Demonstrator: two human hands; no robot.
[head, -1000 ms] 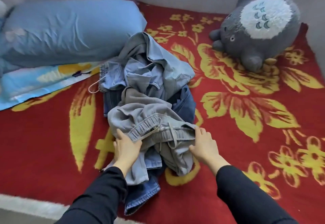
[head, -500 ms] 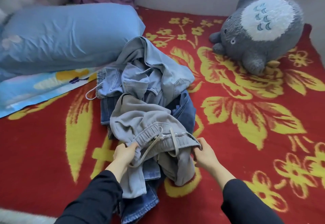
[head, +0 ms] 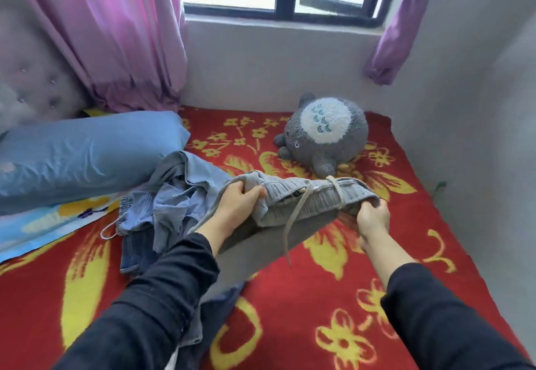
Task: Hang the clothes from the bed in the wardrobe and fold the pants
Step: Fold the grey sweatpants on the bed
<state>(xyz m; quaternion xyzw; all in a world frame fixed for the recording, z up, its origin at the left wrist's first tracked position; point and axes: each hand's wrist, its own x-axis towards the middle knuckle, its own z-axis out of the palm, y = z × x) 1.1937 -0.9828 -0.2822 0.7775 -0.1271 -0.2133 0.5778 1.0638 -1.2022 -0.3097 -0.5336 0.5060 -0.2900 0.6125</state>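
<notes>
You held the grey pants up by the elastic waistband, above the red flowered blanket. Your left hand gripped the waistband's left end, fingers curled round the cloth. Your right hand clutched the right end. The waistband was stretched between both hands, the legs hung down toward you, and the pale drawstring dangled. The denim clothes pile lay on the blanket just left of your left hand, beside the blue pillow. The grey plush toy sat behind, near the wall.
</notes>
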